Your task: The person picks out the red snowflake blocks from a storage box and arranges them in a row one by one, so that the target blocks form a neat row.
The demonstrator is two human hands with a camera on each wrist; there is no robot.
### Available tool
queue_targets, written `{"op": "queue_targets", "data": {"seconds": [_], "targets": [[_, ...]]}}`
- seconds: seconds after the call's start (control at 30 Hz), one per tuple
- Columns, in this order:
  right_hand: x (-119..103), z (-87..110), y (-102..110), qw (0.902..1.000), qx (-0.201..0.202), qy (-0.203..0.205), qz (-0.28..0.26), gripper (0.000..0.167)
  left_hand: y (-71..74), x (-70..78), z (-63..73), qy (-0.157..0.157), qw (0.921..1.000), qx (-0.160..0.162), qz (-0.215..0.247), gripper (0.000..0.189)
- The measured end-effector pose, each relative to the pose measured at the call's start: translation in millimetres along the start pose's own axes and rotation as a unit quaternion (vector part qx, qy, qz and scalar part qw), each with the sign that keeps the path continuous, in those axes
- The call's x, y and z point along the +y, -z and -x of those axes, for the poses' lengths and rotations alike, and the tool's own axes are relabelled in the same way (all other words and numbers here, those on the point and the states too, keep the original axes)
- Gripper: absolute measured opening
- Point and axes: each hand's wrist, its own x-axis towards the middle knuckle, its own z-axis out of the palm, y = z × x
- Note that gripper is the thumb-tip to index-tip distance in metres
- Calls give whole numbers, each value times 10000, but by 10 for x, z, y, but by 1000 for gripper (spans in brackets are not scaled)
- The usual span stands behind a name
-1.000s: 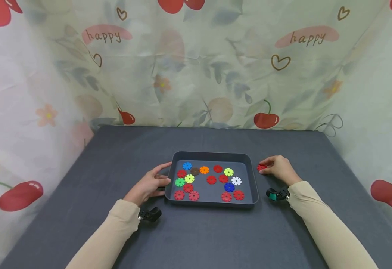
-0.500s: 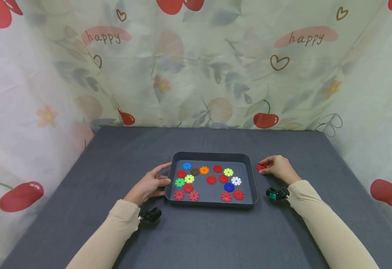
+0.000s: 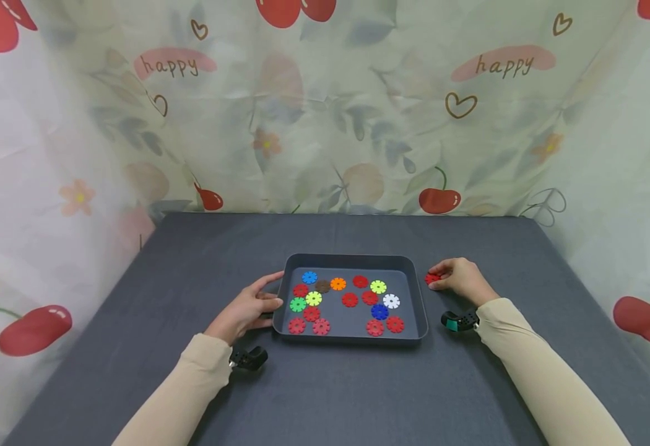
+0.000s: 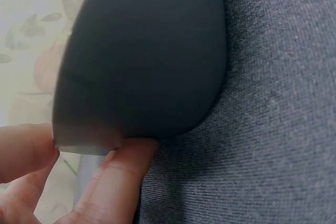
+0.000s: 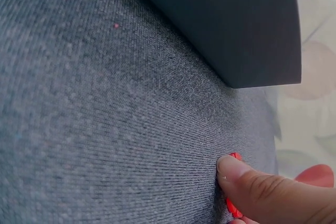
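A dark grey rectangular tray stands on the table. My left hand is at its left side, fingers spread, with the tips touching the outer wall and rim; the left wrist view shows a fingertip against the wall. To the right of the tray, my right hand pinches a red notched plastic disc, which stays partly hidden under the fingers. In the right wrist view the thumb lies over the red disc, close over the cloth.
In the tray lie several notched discs, among them a blue disc, a white disc, an orange disc and many red ones. Dark grey cloth covers the table. A patterned curtain hangs behind it and at both sides.
Both hands, the tray and the discs keep their places. Only the head view shifts slightly, so the scene sits a little lower in the frame.
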Motion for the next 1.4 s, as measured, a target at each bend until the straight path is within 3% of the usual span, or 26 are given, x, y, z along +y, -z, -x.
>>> {"op": "queue_targets", "data": {"seconds": [0.4,0.57,0.8,1.07,1.27,1.4], "targets": [[-34,68,64,9995,-126,84,-264,53,0,-31,-8,87,9999,72,28,65],[-245,209,257,9968,-81,335,-727,61,2,-24,-12,103,9999,37,66,64],[-691,466,395,9846,-51,1117,-1346,59,9,-9,12,-51,9999,-49,98,65],[-1006,662,23,9704,-603,1899,-1366,47,13,-7,8,-117,9998,-81,100,65],[-1005,685,-269,9636,-1209,2017,-1272,43,9,-6,1,-67,9999,-19,80,64],[-953,653,-390,9640,-1333,2145,-831,37,1,5,2,-32,10000,-25,65,64]]}}
